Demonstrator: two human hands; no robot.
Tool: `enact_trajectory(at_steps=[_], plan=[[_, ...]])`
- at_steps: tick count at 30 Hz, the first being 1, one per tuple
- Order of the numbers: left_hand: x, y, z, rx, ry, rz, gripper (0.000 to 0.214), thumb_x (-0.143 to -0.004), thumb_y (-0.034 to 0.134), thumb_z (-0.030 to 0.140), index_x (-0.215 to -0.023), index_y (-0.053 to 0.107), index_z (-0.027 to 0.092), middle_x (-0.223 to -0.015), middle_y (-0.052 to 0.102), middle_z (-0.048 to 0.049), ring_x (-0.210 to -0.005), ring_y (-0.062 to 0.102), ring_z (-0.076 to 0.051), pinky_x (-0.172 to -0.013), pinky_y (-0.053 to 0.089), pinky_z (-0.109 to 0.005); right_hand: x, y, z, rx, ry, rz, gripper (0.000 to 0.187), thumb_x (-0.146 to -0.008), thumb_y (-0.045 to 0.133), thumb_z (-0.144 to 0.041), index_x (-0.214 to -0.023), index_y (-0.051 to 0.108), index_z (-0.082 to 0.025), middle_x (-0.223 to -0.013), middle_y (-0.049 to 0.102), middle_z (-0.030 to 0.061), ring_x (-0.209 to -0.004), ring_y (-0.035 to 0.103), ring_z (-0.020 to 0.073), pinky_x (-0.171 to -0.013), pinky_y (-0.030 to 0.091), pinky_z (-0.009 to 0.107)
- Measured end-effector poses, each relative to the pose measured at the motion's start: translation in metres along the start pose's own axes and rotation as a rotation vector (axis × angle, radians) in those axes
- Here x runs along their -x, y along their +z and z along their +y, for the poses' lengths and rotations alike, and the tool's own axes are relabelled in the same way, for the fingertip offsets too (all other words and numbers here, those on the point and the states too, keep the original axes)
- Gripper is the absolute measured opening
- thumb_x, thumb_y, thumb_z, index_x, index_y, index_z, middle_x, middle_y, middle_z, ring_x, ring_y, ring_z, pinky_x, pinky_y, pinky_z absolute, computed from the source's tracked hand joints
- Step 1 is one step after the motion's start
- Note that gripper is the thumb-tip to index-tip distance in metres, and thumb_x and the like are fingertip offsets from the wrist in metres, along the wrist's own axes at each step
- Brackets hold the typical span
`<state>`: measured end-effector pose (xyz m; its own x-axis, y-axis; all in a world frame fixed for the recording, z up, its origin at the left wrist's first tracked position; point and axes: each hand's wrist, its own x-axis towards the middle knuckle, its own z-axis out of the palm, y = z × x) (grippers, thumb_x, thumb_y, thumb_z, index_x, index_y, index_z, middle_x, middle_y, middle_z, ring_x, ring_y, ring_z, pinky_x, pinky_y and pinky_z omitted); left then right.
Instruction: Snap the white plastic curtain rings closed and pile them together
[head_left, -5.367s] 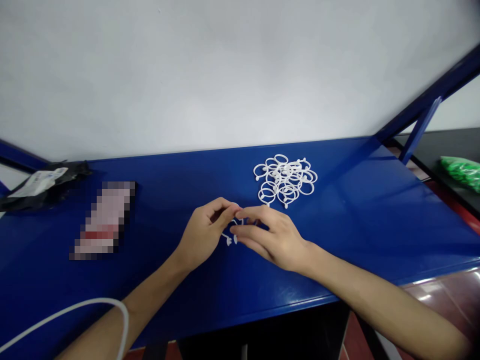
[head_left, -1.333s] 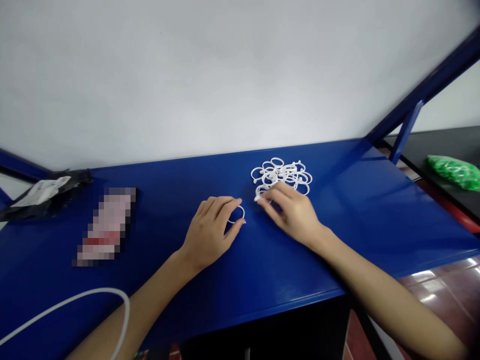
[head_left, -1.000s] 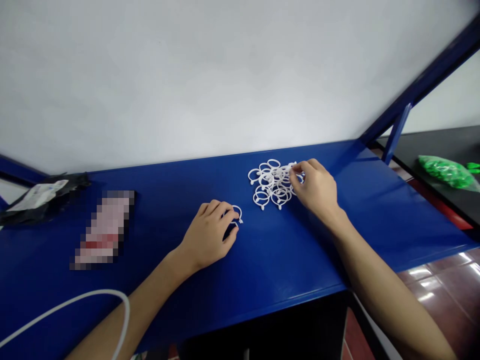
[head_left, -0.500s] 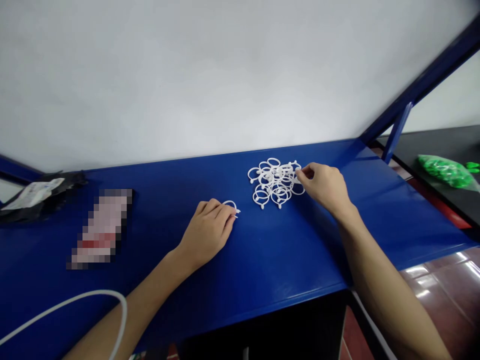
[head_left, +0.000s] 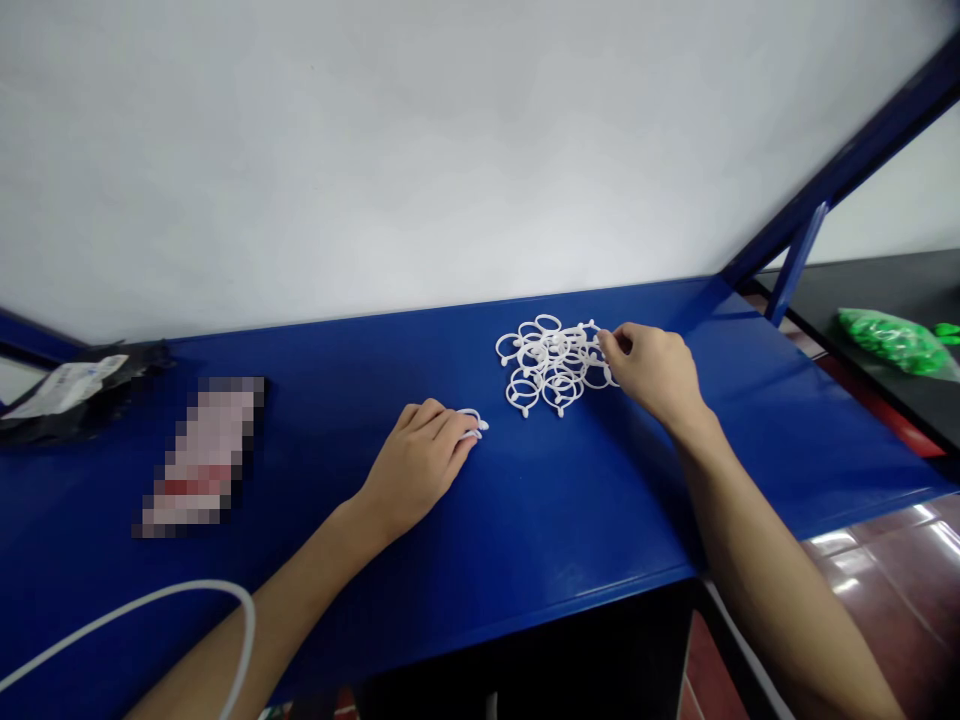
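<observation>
A heap of several white plastic rings [head_left: 551, 365] lies on the blue table [head_left: 480, 520] near the back wall. My right hand [head_left: 654, 372] rests at the heap's right edge, with thumb and fingers pinched on one ring there. Near the middle of the table my left hand [head_left: 420, 462] lies curled, its fingers closed over a single white ring [head_left: 475, 424] whose end sticks out past the fingertips.
A blurred flat pack [head_left: 204, 455] lies at the left. A black bag with a white label [head_left: 71, 392] sits at the far left. A white cable [head_left: 150, 610] loops over my left forearm. A green pile [head_left: 892, 342] lies on a dark bench at the right.
My hands parted from a shared ring. My left hand kept that ring and closed tighter over it. My right hand went to the heap's right side and pinched a ring.
</observation>
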<state>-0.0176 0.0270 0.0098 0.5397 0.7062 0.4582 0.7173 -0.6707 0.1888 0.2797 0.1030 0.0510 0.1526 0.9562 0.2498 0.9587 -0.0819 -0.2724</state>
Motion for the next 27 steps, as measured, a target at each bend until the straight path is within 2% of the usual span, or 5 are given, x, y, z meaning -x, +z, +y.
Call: enact_trajectory(at_steps=[3, 6, 11, 18, 27], plan=[[-0.001, -0.001, 0.001, 0.072, -0.015, 0.035, 0.01, -0.099, 0.055, 0.019, -0.103, 0.064, 0.017, -0.093, 0.073, -0.0036, -0.085, 0.062, -0.019, -0.078, 0.05, -0.035, 0.003, 0.0, -0.005, -0.098, -0.074, 0.119, 0.031, -0.093, 0.053, -0.037, -0.075, 0.069, -0.017, -0.068, 0.069, 0.0074, -0.058, 0.056, 0.017, -0.056, 0.032, 0.029], [-0.002, -0.003, 0.006, 0.237, -0.108, 0.083, 0.012, -0.099, 0.055, 0.02, -0.103, 0.066, 0.018, -0.093, 0.073, -0.0024, -0.087, 0.064, -0.017, -0.081, 0.053, -0.031, 0.02, 0.004, -0.022, -0.336, -0.323, 0.163, 0.029, -0.097, 0.052, -0.035, -0.08, 0.068, -0.018, -0.07, 0.069, 0.0048, -0.061, 0.059, 0.015, -0.061, 0.041, 0.029], [-0.005, -0.01, 0.011, 0.474, -0.319, 0.13, 0.01, -0.097, 0.06, 0.022, -0.098, 0.07, 0.022, -0.095, 0.074, 0.0002, -0.087, 0.069, -0.013, -0.081, 0.056, -0.026, 0.07, 0.023, -0.06, -0.699, -0.756, -0.144, 0.021, -0.099, 0.057, -0.034, -0.111, 0.064, -0.019, -0.105, 0.071, 0.008, -0.083, 0.066, 0.0156, -0.075, 0.053, 0.03], [-0.004, -0.012, 0.012, 0.613, -0.452, 0.179, 0.009, -0.094, 0.065, 0.026, -0.097, 0.073, 0.026, -0.093, 0.076, 0.0014, -0.082, 0.071, -0.013, -0.076, 0.057, -0.024, 0.084, 0.032, -0.068, -0.879, -0.651, -0.268, 0.012, -0.102, 0.055, -0.026, -0.104, 0.064, -0.019, -0.092, 0.071, 0.0032, -0.076, 0.065, 0.0125, -0.07, 0.052, 0.026], [-0.003, -0.012, 0.017, 0.498, -0.257, 0.229, 0.011, -0.094, 0.064, 0.018, -0.098, 0.074, 0.023, -0.091, 0.076, 0.0, -0.079, 0.071, -0.011, -0.073, 0.059, -0.023, 0.086, 0.028, -0.067, -0.919, -0.759, -0.258, 0.015, -0.103, 0.053, -0.026, -0.098, 0.065, -0.018, -0.086, 0.067, 0.0035, -0.077, 0.062, 0.014, -0.072, 0.052, 0.028]])
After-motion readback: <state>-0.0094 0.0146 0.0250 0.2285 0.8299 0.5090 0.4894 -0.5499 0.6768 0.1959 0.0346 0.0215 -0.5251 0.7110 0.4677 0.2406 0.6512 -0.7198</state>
